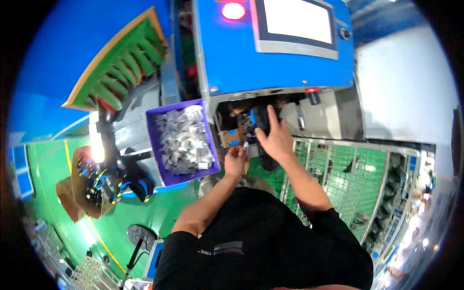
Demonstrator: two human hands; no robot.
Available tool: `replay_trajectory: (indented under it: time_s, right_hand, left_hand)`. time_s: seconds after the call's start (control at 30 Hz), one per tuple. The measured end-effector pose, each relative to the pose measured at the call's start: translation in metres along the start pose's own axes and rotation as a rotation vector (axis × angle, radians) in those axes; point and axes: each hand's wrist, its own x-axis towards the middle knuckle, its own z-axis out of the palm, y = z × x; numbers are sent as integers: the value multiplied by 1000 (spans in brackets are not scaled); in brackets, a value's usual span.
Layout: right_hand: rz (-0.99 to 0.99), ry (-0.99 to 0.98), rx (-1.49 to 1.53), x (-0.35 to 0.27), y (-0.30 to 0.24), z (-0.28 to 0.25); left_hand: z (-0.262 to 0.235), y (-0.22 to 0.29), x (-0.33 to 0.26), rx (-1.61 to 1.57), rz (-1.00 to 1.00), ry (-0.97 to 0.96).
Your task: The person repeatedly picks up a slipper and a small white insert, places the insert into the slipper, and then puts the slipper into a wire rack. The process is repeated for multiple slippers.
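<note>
My left hand [236,159] is closed around a small white piece [245,144] and holds it just below the opening of a blue machine [270,63]. My right hand [273,137] reaches into that opening, its fingers spread against a black part [261,118] with a blue fitting. Both forearms rise from my black shirt at the lower edge. What lies deeper inside the opening is dark and hidden.
A purple bin [155,145] with several pale folded pieces [186,140] stands left of my hands. A cardboard box [72,193] of dark items with blue and yellow marks sits further left on the green floor. A wire cage [357,179] is at right. The machine carries a screen [297,21] and a red light [233,10].
</note>
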Motion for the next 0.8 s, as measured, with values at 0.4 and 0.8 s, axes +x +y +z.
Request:
replay_trajectory:
  time_s: [0.4,0.8]
  right_hand:
    - [-246,282,-149,-1,14,30]
    - [-337,196,40,-183,49,0]
  left_hand:
    - [-146,65,-32,1112,539,662]
    - [-10,88,-72,59,-705,-591]
